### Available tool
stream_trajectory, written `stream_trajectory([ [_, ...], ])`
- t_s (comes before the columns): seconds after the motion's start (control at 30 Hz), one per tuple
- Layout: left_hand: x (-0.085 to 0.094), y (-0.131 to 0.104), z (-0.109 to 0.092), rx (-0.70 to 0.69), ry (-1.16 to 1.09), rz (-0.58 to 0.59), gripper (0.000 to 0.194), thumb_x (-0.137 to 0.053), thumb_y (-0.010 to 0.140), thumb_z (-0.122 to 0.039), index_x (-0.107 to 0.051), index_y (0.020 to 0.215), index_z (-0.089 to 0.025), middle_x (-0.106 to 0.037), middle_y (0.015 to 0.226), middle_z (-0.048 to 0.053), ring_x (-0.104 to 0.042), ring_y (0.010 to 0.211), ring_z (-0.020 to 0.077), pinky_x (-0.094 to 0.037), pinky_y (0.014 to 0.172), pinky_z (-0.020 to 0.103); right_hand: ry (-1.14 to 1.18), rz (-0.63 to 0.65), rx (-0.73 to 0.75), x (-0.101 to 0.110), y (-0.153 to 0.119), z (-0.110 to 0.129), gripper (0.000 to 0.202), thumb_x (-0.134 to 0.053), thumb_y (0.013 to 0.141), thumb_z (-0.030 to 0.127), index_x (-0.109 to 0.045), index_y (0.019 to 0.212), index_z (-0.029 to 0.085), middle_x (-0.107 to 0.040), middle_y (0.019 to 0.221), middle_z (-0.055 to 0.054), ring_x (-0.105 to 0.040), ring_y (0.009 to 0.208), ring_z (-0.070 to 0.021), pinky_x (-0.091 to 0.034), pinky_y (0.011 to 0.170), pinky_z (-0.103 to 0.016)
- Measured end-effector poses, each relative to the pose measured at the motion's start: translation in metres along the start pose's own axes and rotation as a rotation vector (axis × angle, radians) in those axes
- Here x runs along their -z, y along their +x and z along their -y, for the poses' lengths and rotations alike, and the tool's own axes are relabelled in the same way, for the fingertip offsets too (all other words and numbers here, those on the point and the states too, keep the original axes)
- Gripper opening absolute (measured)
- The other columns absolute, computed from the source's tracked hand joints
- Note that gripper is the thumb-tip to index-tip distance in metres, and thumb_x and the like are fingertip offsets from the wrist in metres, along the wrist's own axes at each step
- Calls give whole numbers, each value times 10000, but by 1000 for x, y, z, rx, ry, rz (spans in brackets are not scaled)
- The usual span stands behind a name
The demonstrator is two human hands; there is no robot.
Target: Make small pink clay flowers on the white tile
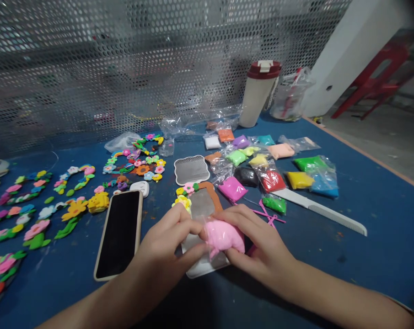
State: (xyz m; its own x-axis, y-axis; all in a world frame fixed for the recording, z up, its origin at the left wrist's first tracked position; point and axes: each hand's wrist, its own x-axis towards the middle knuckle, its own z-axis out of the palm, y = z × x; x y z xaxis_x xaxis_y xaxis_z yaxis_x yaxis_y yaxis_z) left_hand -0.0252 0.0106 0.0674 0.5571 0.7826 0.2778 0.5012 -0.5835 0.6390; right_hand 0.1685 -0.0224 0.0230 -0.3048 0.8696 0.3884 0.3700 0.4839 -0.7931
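Between my two hands is a clear plastic bag of light pink modelling clay (pixel 225 236). My left hand (pixel 169 240) pinches the bag's edge with thumb and fingers. On the other side, my right hand (pixel 258 237) grips the filled end of the bag. Below and behind the bag lies a small mirror (pixel 201 203), its frame partly covered with brown clay and clay flowers; my hands hide part of it. A white piece (pixel 207 269) shows under the bag. Farther back rests a second, bare mirror (pixel 192 170) with a wavy white edge.
Several bags of coloured clay, including a red one (pixel 271 181), lie at the right beside a white comb (pixel 323 210) and pink tools (pixel 270 214). A phone (pixel 120 233) and flower-decorated clay pieces (pixel 74 209) are at the left. A tumbler (pixel 258 96) stands behind, near a metal mesh (pixel 124 68).
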Motion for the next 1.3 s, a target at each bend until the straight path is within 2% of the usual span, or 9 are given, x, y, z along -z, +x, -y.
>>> stream_trajectory([
  [0.2, 0, -6, -5, -84, 91, -138, 119, -637, 742, -69, -628, 758, -187, -500, 692, -32, -518, 601, 97, -424, 547, 185, 12, -28, 9, 0, 2, 1, 434, -561, 755, 55, -511, 1155, 218, -580, 1042, -44, -542, 975, -168, -446, 827, -294],
  [0.33, 2, -5, -3, -107, 136, -225, 217, -717, 729, -119, -697, 938, -170, -502, 684, -28, -512, 590, 93, -424, 526, 181, 27, -54, -8, 0, 2, 2, 404, -536, 752, 46, -535, 1121, 209, -574, 1004, -46, -546, 933, -163, -449, 796, -287],
  [0.6, 9, -1, 7, -74, 51, -47, 209, -735, 722, -157, -739, 917, -232, -496, 642, -46, -476, 559, 80, -390, 501, 175, 45, -18, -32, 0, 2, 0, 422, -540, 753, 50, -529, 1139, 220, -576, 1006, -44, -539, 924, -169, -444, 780, -299],
  [0.83, 6, -1, 1, -47, 96, -18, 266, -745, 695, -152, -692, 955, -173, -510, 717, -24, -520, 627, 112, -432, 557, 205, 50, -11, -92, -1, 3, -1, 378, -537, 751, 39, -547, 1087, 212, -564, 964, -38, -542, 881, -164, -441, 742, -284],
  [1.03, 4, 1, -6, 31, 89, 24, 189, -653, 720, -108, -650, 903, -151, -508, 755, -3, -527, 646, 124, -442, 578, 224, 28, 5, -81, -2, 2, 2, 327, -530, 776, 52, -550, 1056, 220, -567, 976, -47, -546, 897, -174, -443, 753, -293],
  [1.3, 1, 0, -5, -5, 149, 16, 149, -558, 730, -100, -641, 844, -147, -517, 727, 16, -535, 658, 153, -437, 559, 246, 34, 24, -32, -5, 1, 2, 382, -542, 780, 47, -536, 1106, 247, -583, 1010, -28, -536, 943, -173, -448, 797, -295],
])
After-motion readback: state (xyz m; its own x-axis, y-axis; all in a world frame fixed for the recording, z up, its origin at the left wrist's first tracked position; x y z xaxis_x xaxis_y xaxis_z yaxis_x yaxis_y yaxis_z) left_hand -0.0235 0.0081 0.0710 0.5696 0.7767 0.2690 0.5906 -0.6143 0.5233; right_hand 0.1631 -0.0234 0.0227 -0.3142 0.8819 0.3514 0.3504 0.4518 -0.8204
